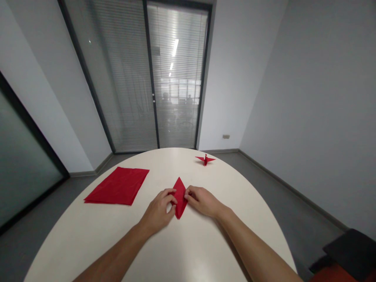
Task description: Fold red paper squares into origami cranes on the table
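Red folded paper (180, 196) on the bench (188, 254)
Right hand (203, 199) pinches one side; left hand (158, 211) touches the other, can't tell if gripping.

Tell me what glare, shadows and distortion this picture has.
Head view throughout: pale sheen on the near tabletop; soft shadow beneath the right hand; bright light streaks in the right glass panel; wide-angle stretch, walls leaning outward.
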Available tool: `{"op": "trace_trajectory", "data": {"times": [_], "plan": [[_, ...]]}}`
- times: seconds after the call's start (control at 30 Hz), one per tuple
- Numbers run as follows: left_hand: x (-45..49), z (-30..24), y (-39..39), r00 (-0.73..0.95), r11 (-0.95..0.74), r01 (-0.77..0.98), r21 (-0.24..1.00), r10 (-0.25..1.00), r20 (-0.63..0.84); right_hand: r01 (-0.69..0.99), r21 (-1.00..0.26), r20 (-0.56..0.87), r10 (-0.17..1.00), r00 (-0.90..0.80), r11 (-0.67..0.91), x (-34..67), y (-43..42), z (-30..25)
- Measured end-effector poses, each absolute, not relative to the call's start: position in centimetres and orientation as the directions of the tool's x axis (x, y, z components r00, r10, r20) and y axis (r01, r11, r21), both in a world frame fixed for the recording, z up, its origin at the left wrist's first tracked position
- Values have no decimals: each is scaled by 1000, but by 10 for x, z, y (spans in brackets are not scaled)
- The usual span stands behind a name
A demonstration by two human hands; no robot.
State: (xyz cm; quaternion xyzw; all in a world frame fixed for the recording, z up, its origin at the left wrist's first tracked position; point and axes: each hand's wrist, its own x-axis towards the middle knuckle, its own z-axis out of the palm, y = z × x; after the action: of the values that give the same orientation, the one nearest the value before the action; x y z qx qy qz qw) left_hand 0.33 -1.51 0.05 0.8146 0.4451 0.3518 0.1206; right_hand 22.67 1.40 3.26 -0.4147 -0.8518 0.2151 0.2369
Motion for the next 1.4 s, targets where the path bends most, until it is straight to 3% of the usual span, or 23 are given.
{"op": "trace_trajectory", "data": {"times": [0.5,1.0,1.4], "plan": [[2,3,-12,212,-507,633,586,841,499,582,-546,219,773,-595,603,229,13,30],[8,6,-17,188,-481,722,498,829,526,584,-535,297,782,-547,611,223,16,23],[10,3,-16,-12,-288,707,646,909,418,610,-549,299,816,-495,571,218,15,19]]}}
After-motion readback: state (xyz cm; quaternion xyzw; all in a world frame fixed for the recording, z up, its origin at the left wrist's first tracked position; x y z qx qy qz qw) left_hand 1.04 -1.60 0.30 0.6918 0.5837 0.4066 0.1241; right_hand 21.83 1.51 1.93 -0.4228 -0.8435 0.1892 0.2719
